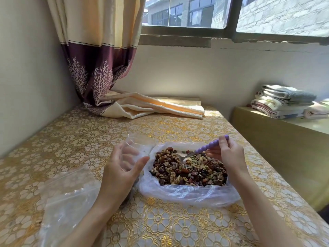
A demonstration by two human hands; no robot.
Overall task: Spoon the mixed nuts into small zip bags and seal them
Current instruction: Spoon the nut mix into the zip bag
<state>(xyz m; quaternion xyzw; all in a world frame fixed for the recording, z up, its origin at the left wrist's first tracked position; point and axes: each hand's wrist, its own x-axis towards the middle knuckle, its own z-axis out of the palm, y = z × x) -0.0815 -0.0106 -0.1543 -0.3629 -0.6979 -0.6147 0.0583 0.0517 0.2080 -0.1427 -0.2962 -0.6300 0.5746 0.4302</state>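
One wide clear plastic bag (187, 193) of mixed brown nuts (188, 170) lies on the gold flowered tablecloth (74, 139). Left of it, the left hand (122, 168) curls around a small clear zip bag (132, 148). The right hand (229, 154) pinches a purple-handled metal spoon (204, 148) over the nuts.

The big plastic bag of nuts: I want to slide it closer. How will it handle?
The big plastic bag looks thin and crumpled, so probably floppy. Its mouth lies wide open around the mixed nuts, so tugging one edge may spill them.
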